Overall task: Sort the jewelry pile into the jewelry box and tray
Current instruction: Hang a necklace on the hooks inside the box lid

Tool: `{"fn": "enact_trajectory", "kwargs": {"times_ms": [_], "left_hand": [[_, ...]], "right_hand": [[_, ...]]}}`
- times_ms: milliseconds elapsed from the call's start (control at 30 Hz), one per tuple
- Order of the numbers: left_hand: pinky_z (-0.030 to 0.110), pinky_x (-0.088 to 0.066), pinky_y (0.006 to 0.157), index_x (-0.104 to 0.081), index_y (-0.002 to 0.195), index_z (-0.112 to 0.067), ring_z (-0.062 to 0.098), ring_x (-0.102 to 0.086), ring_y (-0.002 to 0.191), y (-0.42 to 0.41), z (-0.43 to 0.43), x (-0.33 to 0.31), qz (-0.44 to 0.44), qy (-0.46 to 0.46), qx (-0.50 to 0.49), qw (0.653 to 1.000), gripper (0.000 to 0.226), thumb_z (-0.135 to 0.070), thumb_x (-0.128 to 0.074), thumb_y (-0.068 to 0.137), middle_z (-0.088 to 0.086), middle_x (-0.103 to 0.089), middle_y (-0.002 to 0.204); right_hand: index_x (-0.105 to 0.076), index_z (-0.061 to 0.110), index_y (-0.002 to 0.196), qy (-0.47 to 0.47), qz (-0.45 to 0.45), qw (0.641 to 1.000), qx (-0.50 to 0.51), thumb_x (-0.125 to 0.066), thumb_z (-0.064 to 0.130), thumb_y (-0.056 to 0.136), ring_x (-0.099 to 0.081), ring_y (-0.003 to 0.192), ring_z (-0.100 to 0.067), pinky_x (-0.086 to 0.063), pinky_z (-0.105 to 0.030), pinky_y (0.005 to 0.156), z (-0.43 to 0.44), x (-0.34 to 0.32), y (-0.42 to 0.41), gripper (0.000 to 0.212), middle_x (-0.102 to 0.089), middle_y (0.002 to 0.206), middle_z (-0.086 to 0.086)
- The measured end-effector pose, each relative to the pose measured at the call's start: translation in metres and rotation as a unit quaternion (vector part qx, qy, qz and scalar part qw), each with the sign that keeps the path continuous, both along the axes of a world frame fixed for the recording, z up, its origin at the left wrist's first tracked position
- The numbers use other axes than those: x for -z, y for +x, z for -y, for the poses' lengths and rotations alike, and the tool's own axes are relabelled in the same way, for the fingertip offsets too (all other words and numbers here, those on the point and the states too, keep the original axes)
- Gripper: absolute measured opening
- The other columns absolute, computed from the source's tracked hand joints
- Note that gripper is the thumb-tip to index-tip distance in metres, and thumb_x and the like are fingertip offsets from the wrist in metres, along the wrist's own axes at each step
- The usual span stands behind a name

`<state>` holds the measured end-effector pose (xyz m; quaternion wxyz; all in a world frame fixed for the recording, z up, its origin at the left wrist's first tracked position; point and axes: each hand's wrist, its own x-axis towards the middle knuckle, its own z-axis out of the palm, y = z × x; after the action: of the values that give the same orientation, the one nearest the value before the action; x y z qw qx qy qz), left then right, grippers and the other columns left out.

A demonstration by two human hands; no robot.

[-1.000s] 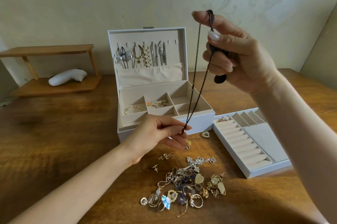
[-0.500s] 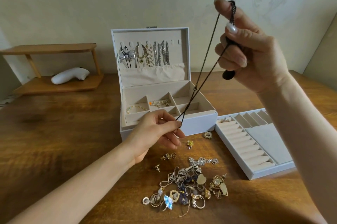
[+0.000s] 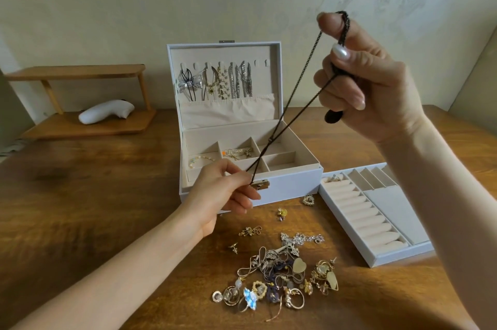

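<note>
Left hand (image 3: 220, 191) and right hand (image 3: 376, 87) pinch 1 dark chain (image 3: 269, 140) (stretched taut) by the jewelry box (image 3: 290, 185).

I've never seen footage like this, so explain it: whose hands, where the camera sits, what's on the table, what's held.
No machine here: a person works with bare hands, and the one picture comes from a camera worn on their head, looking down. On the wooden table stand an open white jewelry box, necklaces hung in its lid, and a ring tray to its right. A tangled jewelry pile lies nearer the person. The right hand holds up a dark chain necklace, draped over its forefinger; the left hand pinches the lower end, stretching it in front of the box.
</note>
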<state>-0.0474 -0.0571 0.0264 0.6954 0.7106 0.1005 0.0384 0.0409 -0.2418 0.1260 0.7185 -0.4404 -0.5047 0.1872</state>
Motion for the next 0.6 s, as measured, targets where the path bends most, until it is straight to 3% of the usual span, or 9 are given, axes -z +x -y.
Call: {"fn": "enact_trajectory", "kwargs": {"times_ms": [100,200,267,400,500,600], "left_hand": [[0.018,-0.036,0.036,-0.051,0.083,-0.005,0.012,-0.048,0.036,-0.0002,-0.0009,0.0003,-0.013,0.058,0.03,0.998,0.011,-0.008,-0.054,0.093,0.007,-0.064,0.053],[0.019,-0.039,0.04,-0.048,0.086,-0.006,0.016,-0.059,0.051,-0.0027,-0.0021,-0.001,-0.007,0.12,0.097,0.988,0.011,-0.012,-0.051,0.095,0.005,-0.074,0.079],[0.019,-0.041,0.04,-0.045,0.087,-0.006,0.018,-0.064,0.057,-0.0042,-0.0023,-0.0018,0.01,0.115,0.141,0.983,0.01,-0.008,-0.051,0.095,0.004,-0.074,0.091],[0.02,-0.046,0.045,-0.048,0.089,-0.006,0.014,-0.06,0.055,-0.0041,-0.0008,-0.0011,0.016,0.071,0.174,0.982,0.01,0.001,-0.055,0.09,0.012,-0.07,0.079],[0.023,-0.055,0.059,-0.052,0.098,-0.003,0.018,-0.066,0.068,-0.0029,-0.0038,-0.0001,-0.007,0.037,0.22,0.975,0.011,0.006,-0.05,0.091,0.013,-0.067,0.082],[0.027,-0.057,0.069,-0.052,0.106,0.0,0.023,-0.07,0.082,-0.0022,-0.0044,0.0049,-0.026,0.086,0.266,0.96,0.018,0.009,-0.048,0.091,0.014,-0.069,0.09]], "right_hand": [[-0.068,0.023,0.11,0.011,0.003,1.0,0.003,-0.069,0.02,0.078,-0.014,0.04,-0.009,-0.027,-0.014,0.039,-0.0011,-0.0014,-0.0011,0.032,-0.024,0.044,0.003],[-0.065,0.024,0.115,0.002,-0.002,1.0,0.016,-0.07,0.022,0.077,-0.015,0.04,-0.009,-0.028,-0.015,0.038,-0.0024,-0.0036,0.0007,0.038,-0.028,0.043,0.005],[-0.065,0.023,0.115,-0.01,-0.006,1.0,0.019,-0.071,0.022,0.077,-0.016,0.04,-0.009,-0.028,-0.015,0.038,-0.0019,-0.0042,0.0026,0.038,-0.035,0.042,0.006],[-0.066,0.023,0.113,-0.029,-0.013,0.999,0.031,-0.073,0.023,0.074,-0.017,0.039,-0.009,-0.023,-0.016,0.038,-0.0019,-0.0016,0.0044,0.039,-0.035,0.042,0.007],[-0.065,0.022,0.113,-0.036,-0.016,0.999,0.036,-0.073,0.024,0.073,-0.016,0.04,-0.009,-0.023,-0.016,0.038,-0.003,0.0011,0.0038,0.041,-0.035,0.043,0.008],[-0.066,0.023,0.112,-0.04,-0.018,0.998,0.039,-0.071,0.023,0.074,-0.015,0.041,-0.009,-0.021,-0.017,0.039,-0.0037,0.0024,0.0022,0.039,-0.037,0.043,0.009]]}}
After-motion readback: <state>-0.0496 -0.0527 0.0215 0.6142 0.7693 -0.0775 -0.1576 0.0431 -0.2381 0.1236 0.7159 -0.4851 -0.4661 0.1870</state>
